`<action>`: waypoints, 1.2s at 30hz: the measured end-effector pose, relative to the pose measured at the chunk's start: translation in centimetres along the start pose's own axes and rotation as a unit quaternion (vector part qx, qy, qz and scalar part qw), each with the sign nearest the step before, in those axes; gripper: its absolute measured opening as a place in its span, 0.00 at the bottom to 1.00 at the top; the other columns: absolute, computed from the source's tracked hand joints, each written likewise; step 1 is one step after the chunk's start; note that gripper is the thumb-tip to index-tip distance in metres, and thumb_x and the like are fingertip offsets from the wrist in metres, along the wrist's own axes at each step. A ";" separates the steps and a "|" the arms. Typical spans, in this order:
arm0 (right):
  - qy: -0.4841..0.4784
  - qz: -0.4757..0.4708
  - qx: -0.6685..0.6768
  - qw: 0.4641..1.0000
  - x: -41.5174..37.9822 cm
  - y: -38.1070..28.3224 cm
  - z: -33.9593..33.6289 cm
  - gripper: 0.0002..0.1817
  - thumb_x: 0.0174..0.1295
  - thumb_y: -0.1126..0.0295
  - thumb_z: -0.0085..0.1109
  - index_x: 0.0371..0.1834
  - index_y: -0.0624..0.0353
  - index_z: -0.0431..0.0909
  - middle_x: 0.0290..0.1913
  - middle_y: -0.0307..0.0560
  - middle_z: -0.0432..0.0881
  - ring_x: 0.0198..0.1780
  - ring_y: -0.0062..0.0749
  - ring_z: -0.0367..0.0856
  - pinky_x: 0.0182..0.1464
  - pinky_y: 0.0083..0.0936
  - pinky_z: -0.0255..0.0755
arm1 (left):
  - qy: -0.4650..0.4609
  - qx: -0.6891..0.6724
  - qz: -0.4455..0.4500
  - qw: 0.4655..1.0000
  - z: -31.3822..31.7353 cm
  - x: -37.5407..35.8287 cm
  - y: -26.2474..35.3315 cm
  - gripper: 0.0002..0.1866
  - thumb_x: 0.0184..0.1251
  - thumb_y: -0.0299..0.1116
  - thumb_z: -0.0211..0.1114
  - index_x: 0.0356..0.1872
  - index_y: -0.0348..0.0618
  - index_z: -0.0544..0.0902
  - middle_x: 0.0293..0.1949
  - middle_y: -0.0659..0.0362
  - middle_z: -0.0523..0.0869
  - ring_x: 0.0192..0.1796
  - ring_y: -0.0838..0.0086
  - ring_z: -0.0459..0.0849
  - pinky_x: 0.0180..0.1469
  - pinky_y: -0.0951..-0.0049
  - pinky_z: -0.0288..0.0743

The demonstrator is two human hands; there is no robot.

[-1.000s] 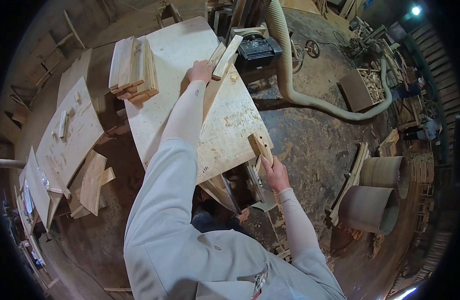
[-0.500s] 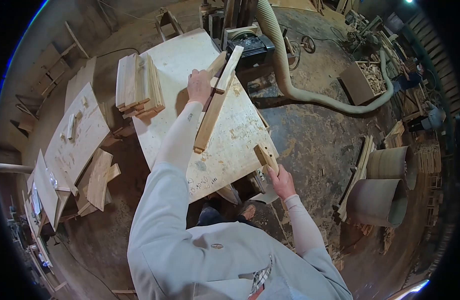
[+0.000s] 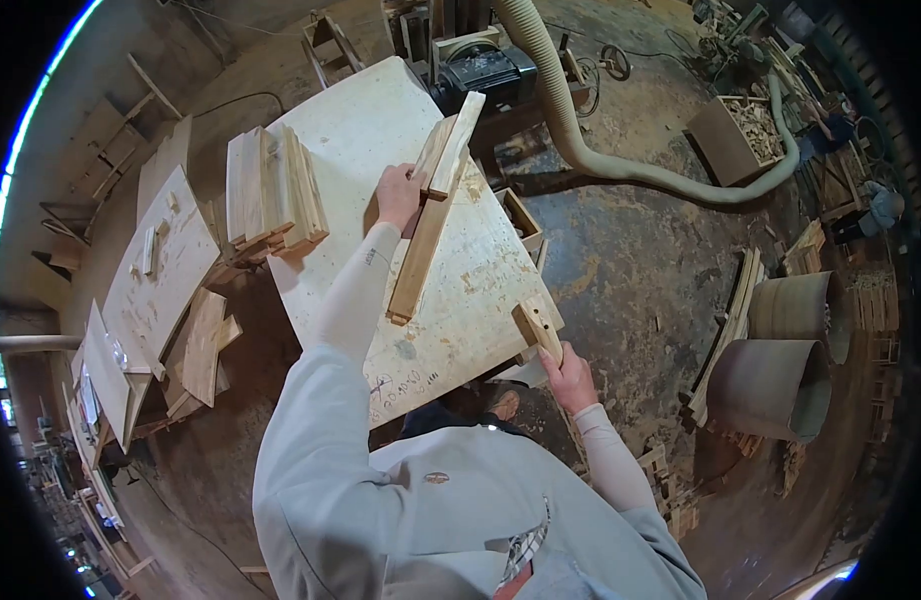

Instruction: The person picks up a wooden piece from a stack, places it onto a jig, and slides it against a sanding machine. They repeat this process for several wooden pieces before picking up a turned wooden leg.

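Presently, I'm seeing the right hand (image 3: 572,380) gripping a two-holed tan wooden handle (image 3: 541,334); the left hand (image 3: 399,196), its grip unclear, is resting beside narrow pale wooden strips (image 3: 460,145) on the whitish flat tabletop (image 3: 356,115). Stacked pale planks (image 3: 271,190) are sitting leftward; a black boxy motor (image 3: 489,72) is standing beyond.

A head-worn view looks down on a pale tabletop (image 3: 351,120) in a woodworking shop. Over its middle, the person's left hand (image 3: 398,195) meets a tan strip (image 3: 431,155) lying alongside a pale strip (image 3: 461,140); the exact grip is hidden. A longer brown strip (image 3: 418,270) runs toward the tabletop's near edge. At its near right corner, the right hand (image 3: 569,378) grasps a wooden piece with dark holes (image 3: 537,328). Stacked boards (image 3: 276,190) sit at its left side. Beyond its far edge is a dark motor (image 3: 486,75); to its right, a ribbed hose (image 3: 621,170) curves away.
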State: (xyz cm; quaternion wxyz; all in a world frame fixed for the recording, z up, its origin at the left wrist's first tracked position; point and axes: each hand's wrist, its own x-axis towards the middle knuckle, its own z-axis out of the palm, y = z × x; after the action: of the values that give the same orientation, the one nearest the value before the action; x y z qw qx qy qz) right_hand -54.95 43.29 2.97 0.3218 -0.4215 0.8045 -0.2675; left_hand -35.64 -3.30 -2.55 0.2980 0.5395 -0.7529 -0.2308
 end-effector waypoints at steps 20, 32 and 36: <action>0.013 -0.030 -0.020 0.999 1.2 3.0 2.7 0.23 0.83 0.50 0.63 0.52 0.64 0.78 0.40 0.72 0.90 0.45 0.76 0.89 0.45 0.62 0.81 | 0.014 -0.007 -0.027 1.000 2.3 4.5 1.9 0.20 0.75 0.47 0.76 0.58 0.45 0.96 0.54 0.43 0.93 0.59 0.48 0.91 0.65 0.51 0.82; 0.027 -0.056 0.004 0.998 2.2 5.3 4.1 0.25 0.83 0.48 0.62 0.50 0.65 0.79 0.41 0.74 0.90 0.47 0.77 0.89 0.47 0.62 0.80 | 0.067 0.002 0.017 0.998 2.6 4.6 1.7 0.22 0.74 0.48 0.76 0.57 0.42 0.96 0.53 0.39 0.94 0.60 0.46 0.92 0.65 0.51 0.84; 0.046 -0.060 -0.005 0.997 2.1 5.2 4.7 0.29 0.83 0.44 0.61 0.49 0.66 0.80 0.41 0.75 0.89 0.47 0.78 0.88 0.48 0.64 0.79 | 0.037 0.006 0.010 0.999 2.8 4.9 2.0 0.20 0.75 0.48 0.75 0.57 0.45 0.95 0.57 0.41 0.93 0.63 0.46 0.90 0.68 0.48 0.83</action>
State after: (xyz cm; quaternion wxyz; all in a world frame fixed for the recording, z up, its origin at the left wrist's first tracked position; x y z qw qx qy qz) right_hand -54.94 43.39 -4.34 0.2653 -0.4582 0.7930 -0.3013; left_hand -40.07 -7.32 -2.23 0.3248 0.5420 -0.7481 -0.2029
